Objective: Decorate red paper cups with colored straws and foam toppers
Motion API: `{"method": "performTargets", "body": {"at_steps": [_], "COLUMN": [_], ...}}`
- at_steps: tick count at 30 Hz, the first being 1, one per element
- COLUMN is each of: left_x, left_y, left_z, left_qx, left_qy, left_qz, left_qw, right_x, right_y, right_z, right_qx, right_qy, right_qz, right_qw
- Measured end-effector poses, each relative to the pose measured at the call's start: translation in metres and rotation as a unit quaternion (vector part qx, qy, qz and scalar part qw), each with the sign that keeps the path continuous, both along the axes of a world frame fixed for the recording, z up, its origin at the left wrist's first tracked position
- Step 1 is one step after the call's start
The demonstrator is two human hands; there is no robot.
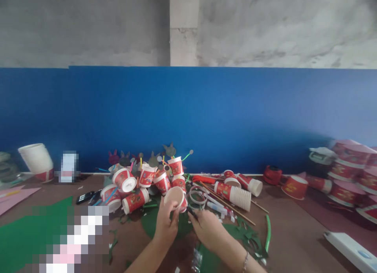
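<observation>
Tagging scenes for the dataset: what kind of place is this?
Likely a craft worktable in a bare workshop: a heap of red paper cups, green paper scraps on the brown table, and a rough concrete wall above a blue board.

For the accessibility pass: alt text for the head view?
Left hand holds a red paper cup with its open mouth toward the camera while the right hand brings a dark tool to its rim, above a brown table littered with red cups and green scraps.
</observation>
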State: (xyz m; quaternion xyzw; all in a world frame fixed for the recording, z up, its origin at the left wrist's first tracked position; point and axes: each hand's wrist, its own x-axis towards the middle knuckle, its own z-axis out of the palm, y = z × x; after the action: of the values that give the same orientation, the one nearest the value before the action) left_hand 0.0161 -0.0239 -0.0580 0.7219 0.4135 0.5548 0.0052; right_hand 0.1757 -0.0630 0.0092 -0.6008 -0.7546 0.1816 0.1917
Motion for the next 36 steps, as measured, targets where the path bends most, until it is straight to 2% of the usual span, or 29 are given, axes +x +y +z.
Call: {"method": "performTargets", "body": {"at_steps": [2,4,6,7,9,12,14,15,16,19,21,22,23,25,27,29,31,33,34,36], "left_x": [0.000,0.000,0.000,0.000,0.000,-0.001,-0.002,-0.002,-0.001,-0.001,0.000,0.000,0.000,-0.001,-0.002,-0.004,-0.005,-0.005,-0.005,-0.005], "left_y": [0.000,-0.001,-0.001,-0.001,0.000,0.000,0.000,0.001,0.001,0.000,0.000,0.000,0.000,0.001,0.002,0.003,0.004,0.004,0.005,0.005], "left_z": [-0.001,-0.001,0.000,0.000,-0.001,-0.003,-0.003,-0.002,-0.002,0.002,0.004,0.004,0.004,0.004,0.003,0.002,0.001,-0.001,-0.001,-0.003], "left_qx": [-0.006,-0.018,-0.025,-0.025,-0.020,-0.026,-0.031,-0.031,-0.028,-0.026,-0.033,-0.031,-0.026,-0.010,0.006,0.014,0.013,0.014,0.014,0.011], "left_qy": [-0.002,0.000,0.000,0.001,0.002,0.007,0.009,0.010,0.013,0.020,0.023,0.022,0.021,0.022,0.027,0.031,0.030,0.026,0.026,0.031], "left_qz": [0.007,-0.001,-0.006,-0.006,-0.007,-0.008,-0.006,-0.007,-0.009,-0.017,-0.018,-0.016,-0.015,-0.016,-0.019,-0.018,-0.015,-0.014,-0.015,-0.021], "left_qw": [1.000,1.000,1.000,1.000,1.000,1.000,0.999,0.999,0.999,0.999,0.999,0.999,0.999,1.000,0.999,0.999,0.999,0.999,0.999,0.999], "right_x": [0.000,-0.001,-0.002,-0.003,-0.005,-0.007,-0.007,-0.007,-0.007,-0.008,-0.009,-0.009,-0.010,-0.010,-0.010,-0.008,-0.007,-0.006,-0.006,-0.008], "right_y": [-0.006,-0.009,-0.008,-0.006,0.000,0.010,0.012,0.012,0.010,0.001,-0.006,-0.008,-0.009,-0.008,-0.002,0.005,0.009,0.010,0.009,0.005], "right_z": [0.003,0.005,0.004,0.003,-0.001,-0.005,-0.006,-0.006,-0.006,-0.005,-0.003,-0.003,-0.002,-0.002,-0.003,-0.005,-0.007,-0.008,-0.008,-0.006], "right_qx": [0.031,0.033,0.034,0.012,-0.087,-0.269,-0.322,-0.326,-0.306,-0.112,-0.002,0.019,0.022,-0.003,-0.099,-0.232,-0.317,-0.320,-0.302,-0.216], "right_qy": [-0.075,-0.103,-0.078,-0.034,0.076,0.223,0.273,0.277,0.257,0.080,-0.027,-0.058,-0.068,-0.019,0.093,0.218,0.302,0.320,0.302,0.221], "right_qz": [-0.001,0.001,-0.003,-0.008,-0.017,-0.006,0.000,-0.010,-0.022,-0.041,-0.037,-0.037,-0.039,-0.035,-0.031,-0.023,-0.003,0.010,0.004,-0.017], "right_qw": [0.997,0.994,0.996,0.999,0.993,0.937,0.906,0.904,0.917,0.990,0.999,0.997,0.997,0.999,0.990,0.948,0.899,0.892,0.904,0.951]}}
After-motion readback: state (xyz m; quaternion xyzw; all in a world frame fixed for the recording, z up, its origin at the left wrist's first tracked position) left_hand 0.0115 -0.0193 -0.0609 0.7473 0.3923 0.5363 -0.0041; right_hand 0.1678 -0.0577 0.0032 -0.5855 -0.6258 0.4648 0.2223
